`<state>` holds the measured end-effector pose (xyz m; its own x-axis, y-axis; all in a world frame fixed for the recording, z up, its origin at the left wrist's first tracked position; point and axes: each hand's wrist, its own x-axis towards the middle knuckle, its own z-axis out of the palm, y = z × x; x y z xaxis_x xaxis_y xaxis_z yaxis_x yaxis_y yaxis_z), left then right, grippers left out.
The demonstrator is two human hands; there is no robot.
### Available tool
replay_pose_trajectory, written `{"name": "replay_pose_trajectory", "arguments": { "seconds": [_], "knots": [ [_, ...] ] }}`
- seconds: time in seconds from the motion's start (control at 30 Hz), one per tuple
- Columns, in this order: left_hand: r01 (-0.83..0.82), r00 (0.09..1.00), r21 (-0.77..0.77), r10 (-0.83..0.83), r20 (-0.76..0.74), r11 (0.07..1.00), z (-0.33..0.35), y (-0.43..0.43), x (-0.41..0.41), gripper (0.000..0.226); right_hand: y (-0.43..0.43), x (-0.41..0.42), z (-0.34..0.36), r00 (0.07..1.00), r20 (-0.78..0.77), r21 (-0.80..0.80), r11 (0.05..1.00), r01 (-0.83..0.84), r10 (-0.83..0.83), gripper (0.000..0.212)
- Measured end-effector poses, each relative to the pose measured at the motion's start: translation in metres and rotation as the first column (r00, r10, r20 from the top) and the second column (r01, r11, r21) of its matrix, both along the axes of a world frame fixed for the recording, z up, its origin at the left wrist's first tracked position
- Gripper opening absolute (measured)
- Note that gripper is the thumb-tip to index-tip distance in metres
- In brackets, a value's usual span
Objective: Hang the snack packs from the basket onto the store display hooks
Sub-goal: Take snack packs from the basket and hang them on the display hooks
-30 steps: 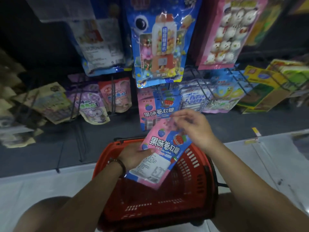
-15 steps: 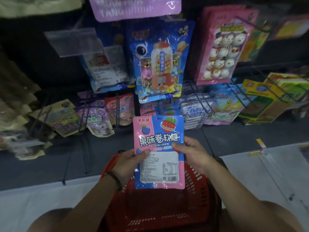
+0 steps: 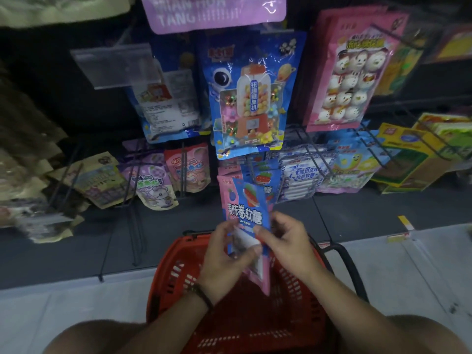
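Observation:
A pink and blue snack pack [image 3: 245, 210] stands upright and twisted edge-on above the red basket [image 3: 178, 274]. My left hand [image 3: 224, 259] grips its lower left side, thumb across the white label. My right hand [image 3: 286, 241] pinches its right edge. The pack's top reaches a display hook [image 3: 251, 172] that carries matching pink and blue packs [image 3: 263, 178] just behind it. I cannot see anything else inside the basket.
Larger packs hang above: a blue candy-machine bag [image 3: 252, 98], a pink snowman bag [image 3: 350, 72]. Low wire hooks hold purple and pink pouches [image 3: 155, 185] on the left, white and yellow packs [image 3: 304, 175] on the right. The basket handle [image 3: 350, 261] arcs at right.
The pack rose from a tilt over the basket to upright, then turned from flat-on to edge-on and moved closer to the hook. Both hands shifted toward its middle.

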<state>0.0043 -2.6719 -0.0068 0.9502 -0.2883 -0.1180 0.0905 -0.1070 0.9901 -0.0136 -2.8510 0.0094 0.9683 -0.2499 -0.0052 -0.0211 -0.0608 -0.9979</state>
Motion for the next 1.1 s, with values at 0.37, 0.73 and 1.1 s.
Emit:
{"name": "replay_pose_trajectory", "arguments": {
  "seconds": [0.37,0.73,1.1],
  "knots": [
    [-0.182,0.963,-0.142,0.147,-0.228,0.973,-0.001,0.036,0.033,0.022,-0.008,0.005,-0.002,0.996,-0.039,-0.164,0.984,0.072,-0.079,0.023],
    [-0.022,0.984,-0.142,-0.004,-0.177,0.99,0.003,0.045,0.037,0.043,-0.018,0.018,0.0,0.993,-0.093,0.22,0.974,-0.047,0.069,0.022],
    [-0.071,0.997,-0.002,0.071,-0.001,0.997,0.018,0.034,0.055,0.028,-0.027,0.019,0.002,0.999,-0.04,0.084,0.996,0.028,-0.025,0.035]
  ]
}}
